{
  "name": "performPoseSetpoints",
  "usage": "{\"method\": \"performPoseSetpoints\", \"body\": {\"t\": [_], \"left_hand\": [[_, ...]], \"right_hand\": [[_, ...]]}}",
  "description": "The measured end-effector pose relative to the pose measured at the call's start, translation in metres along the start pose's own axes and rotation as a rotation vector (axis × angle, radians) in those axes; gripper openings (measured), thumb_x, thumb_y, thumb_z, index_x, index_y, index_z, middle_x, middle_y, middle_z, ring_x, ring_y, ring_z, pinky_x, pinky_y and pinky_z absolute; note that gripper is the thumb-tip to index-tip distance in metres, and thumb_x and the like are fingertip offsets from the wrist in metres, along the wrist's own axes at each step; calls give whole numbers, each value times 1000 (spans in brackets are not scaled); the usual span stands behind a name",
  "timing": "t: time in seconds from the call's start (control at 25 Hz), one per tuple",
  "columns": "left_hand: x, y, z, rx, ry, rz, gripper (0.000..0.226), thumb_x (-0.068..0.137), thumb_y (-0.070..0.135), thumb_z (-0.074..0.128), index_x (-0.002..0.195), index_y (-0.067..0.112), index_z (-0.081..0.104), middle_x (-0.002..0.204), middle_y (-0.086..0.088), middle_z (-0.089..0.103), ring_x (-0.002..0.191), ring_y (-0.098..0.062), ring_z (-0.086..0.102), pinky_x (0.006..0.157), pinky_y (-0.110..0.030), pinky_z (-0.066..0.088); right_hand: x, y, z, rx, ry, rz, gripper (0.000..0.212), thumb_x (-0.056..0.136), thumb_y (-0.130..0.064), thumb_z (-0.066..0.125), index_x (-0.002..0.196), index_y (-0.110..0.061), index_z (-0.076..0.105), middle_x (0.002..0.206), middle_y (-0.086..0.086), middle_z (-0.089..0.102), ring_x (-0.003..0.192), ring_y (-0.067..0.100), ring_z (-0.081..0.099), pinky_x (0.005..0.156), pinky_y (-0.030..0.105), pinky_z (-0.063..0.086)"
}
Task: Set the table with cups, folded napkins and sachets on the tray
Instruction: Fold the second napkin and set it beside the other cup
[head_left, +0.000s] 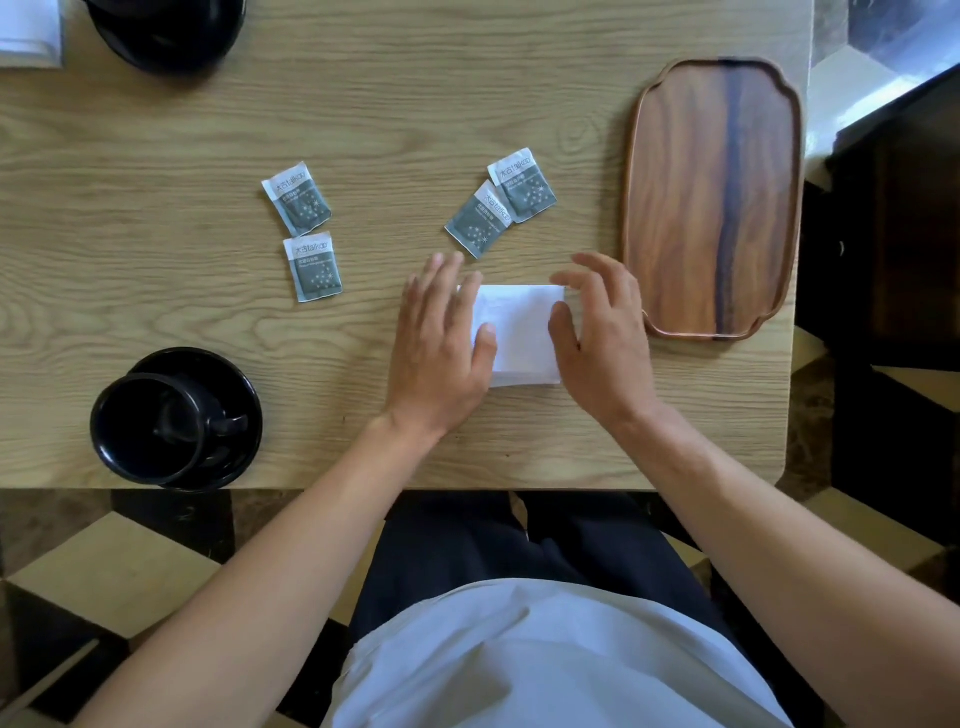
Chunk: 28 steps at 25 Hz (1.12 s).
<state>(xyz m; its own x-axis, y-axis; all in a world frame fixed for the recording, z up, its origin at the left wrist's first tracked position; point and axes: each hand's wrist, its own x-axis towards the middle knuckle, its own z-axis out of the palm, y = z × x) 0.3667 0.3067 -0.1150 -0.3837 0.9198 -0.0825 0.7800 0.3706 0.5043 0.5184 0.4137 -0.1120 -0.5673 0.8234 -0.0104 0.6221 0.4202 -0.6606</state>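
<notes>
A folded white napkin (522, 335) lies on the wooden table near the front edge. My left hand (441, 343) rests flat on its left side with straight fingers. My right hand (602, 332) covers its right side, fingers loosely spread, thumb touching the paper. Several grey-and-white sachets lie beyond: one pair at the left (297, 197) (312, 267), another overlapping pair (479, 219) (521, 186) just past my fingertips. A dark wooden tray (670, 208) stands bare at the right. A black cup (150, 428) sits on a black saucer (236, 379) at the front left.
A second black cup and saucer (166, 31) stands at the far left edge of the view, beside a white napkin (28, 31) in the corner. The table ends just right of the tray. My lap is below the front edge.
</notes>
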Motion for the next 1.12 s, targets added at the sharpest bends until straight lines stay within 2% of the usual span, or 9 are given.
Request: {"method": "performPoseSetpoints", "body": {"t": [0.08, 0.2, 0.48, 0.64, 0.76, 0.84, 0.96, 1.04, 1.12], "left_hand": [[-2, 6, 15, 156, -41, 79, 57, 104, 29, 41, 151, -3, 39, 162, -22, 29, 153, -37, 23, 124, -56, 19], [-9, 6, 35, 346, -119, 118, 65, 108, 39, 38, 155, -5, 28, 165, -23, 21, 155, -35, 17, 123, -55, 20], [-6, -12, 51, 382, -109, 99, 82, 103, 55, 36, 156, -5, 21, 166, -25, 15, 156, -35, 12, 122, -61, 17], [-7, -10, 46, 396, -163, 91, 83, 102, 56, 35, 158, -3, 18, 167, -24, 12, 156, -35, 9, 122, -63, 14], [-5, -1, 30, 329, -251, 61, 84, 100, 59, 28, 160, 2, 12, 168, -21, 6, 157, -33, 3, 123, -61, 6], [5, 0, 16, 162, -262, 33, 82, 97, 57, 25, 160, 5, 17, 167, -18, 18, 156, -32, 13, 124, -56, 7], [26, -7, -6, 152, -171, 83, 72, 91, 47, 40, 146, 0, 45, 138, -18, 55, 128, -36, 49, 108, -48, 35], [35, -13, -13, 222, -198, 70, 66, 86, 43, 56, 138, 4, 53, 122, -15, 56, 114, -35, 51, 95, -44, 38], [39, -14, -14, 193, -229, 6, 55, 79, 39, 67, 124, 10, 58, 118, -12, 50, 113, -32, 47, 92, -41, 37]], "right_hand": [[-5, -3, 12, -88, -43, -101, 37, 102, -10, 52, 138, 0, 56, 153, 19, 45, 148, 37, 33, 124, 40, 25], [-14, 7, 24, -195, -177, -153, 48, 106, -13, 49, 151, 3, 42, 163, 20, 32, 155, 41, 19, 125, 54, 21], [-15, 45, 26, -437, -240, -329, 61, 109, -36, 38, 160, -4, 26, 169, 13, 20, 157, 34, 16, 127, 50, 18], [-15, 48, 28, -448, -253, -320, 62, 110, -38, 34, 162, -7, 21, 171, 9, 16, 158, 30, 11, 128, 48, 13], [-12, 38, 21, -384, -314, -267, 63, 107, -35, 43, 161, -6, 24, 170, 11, 20, 158, 32, 12, 127, 51, 14], [-7, 29, 14, -279, -343, -190, 68, 101, -33, 54, 159, -7, 30, 165, 12, 31, 157, 32, 17, 127, 48, 16], [13, 16, 2, -190, -319, -91, 71, 88, -36, 59, 152, -11, 40, 139, 10, 52, 138, 31, 37, 116, 40, 34], [27, 10, -2, -217, -368, -41, 67, 83, -33, 64, 145, -13, 49, 124, 10, 56, 125, 33, 42, 107, 40, 41], [39, 9, -6, -244, -451, -34, 56, 79, -30, 69, 132, -16, 59, 117, 8, 54, 120, 32, 42, 102, 38, 43]]}}
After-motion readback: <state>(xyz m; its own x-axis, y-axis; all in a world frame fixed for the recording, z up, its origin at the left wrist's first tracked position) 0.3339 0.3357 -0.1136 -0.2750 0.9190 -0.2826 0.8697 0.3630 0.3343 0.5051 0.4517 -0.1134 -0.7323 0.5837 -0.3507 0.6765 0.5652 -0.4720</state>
